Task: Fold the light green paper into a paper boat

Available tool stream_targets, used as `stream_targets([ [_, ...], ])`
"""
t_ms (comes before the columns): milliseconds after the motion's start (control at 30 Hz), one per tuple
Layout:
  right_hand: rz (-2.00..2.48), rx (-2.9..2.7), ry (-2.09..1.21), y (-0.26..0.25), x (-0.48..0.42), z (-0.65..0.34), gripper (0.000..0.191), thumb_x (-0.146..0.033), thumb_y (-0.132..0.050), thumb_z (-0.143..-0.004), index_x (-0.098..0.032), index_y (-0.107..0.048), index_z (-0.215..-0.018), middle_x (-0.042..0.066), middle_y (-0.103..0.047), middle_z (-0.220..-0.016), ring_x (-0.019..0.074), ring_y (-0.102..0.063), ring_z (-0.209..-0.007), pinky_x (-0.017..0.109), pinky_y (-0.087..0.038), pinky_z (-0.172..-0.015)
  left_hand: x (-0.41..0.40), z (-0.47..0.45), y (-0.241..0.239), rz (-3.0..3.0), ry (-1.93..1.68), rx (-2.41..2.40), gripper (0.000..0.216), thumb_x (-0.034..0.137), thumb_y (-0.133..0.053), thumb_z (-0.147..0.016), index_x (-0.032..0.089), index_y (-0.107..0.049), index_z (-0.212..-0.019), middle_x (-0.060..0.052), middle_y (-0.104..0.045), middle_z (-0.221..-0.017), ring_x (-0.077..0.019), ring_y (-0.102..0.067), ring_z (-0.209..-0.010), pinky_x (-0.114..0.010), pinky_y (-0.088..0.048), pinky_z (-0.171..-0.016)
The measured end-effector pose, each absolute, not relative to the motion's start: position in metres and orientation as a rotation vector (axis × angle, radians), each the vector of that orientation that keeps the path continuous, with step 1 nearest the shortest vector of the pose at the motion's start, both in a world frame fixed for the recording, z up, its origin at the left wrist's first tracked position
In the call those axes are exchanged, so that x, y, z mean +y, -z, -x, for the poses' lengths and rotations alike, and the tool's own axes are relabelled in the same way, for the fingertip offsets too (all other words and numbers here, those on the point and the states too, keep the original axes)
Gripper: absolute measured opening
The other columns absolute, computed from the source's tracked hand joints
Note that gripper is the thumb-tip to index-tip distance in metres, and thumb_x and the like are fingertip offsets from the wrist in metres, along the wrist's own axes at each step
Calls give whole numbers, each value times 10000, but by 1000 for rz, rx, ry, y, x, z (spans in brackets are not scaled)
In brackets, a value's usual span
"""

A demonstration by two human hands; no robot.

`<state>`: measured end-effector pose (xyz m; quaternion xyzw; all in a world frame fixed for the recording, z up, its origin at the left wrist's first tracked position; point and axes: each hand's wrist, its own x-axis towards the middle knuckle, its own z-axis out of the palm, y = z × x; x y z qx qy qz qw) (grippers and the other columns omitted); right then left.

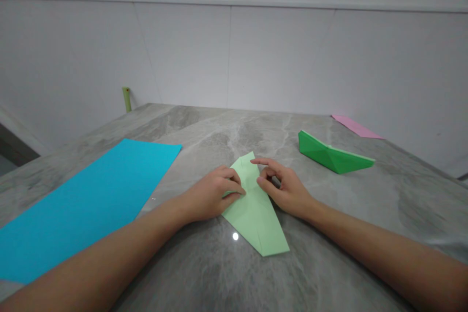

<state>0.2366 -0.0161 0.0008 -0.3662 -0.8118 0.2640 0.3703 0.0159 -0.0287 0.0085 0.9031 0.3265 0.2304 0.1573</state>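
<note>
A folded piece of light green paper, pointed at several corners and marked with creases, lies on the table in front of me. My left hand is closed at its left edge, with thumb and index finger brought together on the paper. On the opposite edge, my right hand has its thumb on the paper and most fingers curled in. Its index finger reaches out to the paper's far tip. The undersides of both hands and the paper beneath them are hidden.
To the left lies a large bright blue sheet, partly behind my left forearm. A green folded paper boat stands at the right. Farther back, a pink sheet lies by the edge of the grey marbled table. A white wall rises behind.
</note>
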Motion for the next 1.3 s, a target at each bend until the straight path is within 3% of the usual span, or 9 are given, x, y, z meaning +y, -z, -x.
stream_targets([
  [367,759,-2132,-658,-2,-18,-239,311,-185,-450,-874,-190,-542,-1172,-13,-559,-696,138,-541,-652,290,-452,-671,-29,-16,-9,-2583,-651,935,191,163,-536,-865,200,-704,-949,-54,-621,-987,-178,-560,-968,-310,-441,-894],
  [567,809,-2151,-598,2,-17,-235,569,-127,-524,-786,-217,-379,-1329,13,-606,-819,164,-581,-738,341,-490,-757,-30,-14,-5,-2548,-645,997,204,175,-545,-859,231,-697,-982,-67,-578,-1143,-200,-544,-1082,-354,-428,-961],
  [700,893,-2200,-569,4,-15,-235,692,-137,-557,-759,-193,-288,-1394,93,-628,-1021,225,-603,-920,411,-481,-844,-30,-14,-4,-2545,-625,1000,205,178,-538,-864,220,-694,-988,-76,-568,-1174,-201,-539,-1109,-352,-416,-985],
  [900,883,-2273,-569,11,-13,-238,827,-146,-584,-751,-191,-161,-1460,153,-541,-1268,285,-507,-1185,491,-392,-1000,-30,-13,-5,-2525,-645,981,202,182,-530,-869,225,-689,-987,-68,-565,-1187,-191,-563,-1069,-353,-430,-972],
  [1100,865,-2310,-569,12,-13,-238,847,-176,-586,-764,-173,-125,-1474,183,-458,-1368,301,-469,-1233,507,-377,-1022,-30,-13,-5,-2530,-600,1001,245,188,-517,-869,204,-685,-1046,-88,-560,-1235,-204,-557,-1111,-351,-417,-1001],
  [1300,841,-2306,-590,16,-12,-239,923,-180,-594,-773,-184,-17,-1493,182,-434,-1405,304,-441,-1272,522,-365,-1039,-30,-13,-5,-2537,-537,1086,329,239,-522,-863,211,-647,-1166,-109,-497,-1379,-274,-439,-1280,-448,-353,-1061],
])
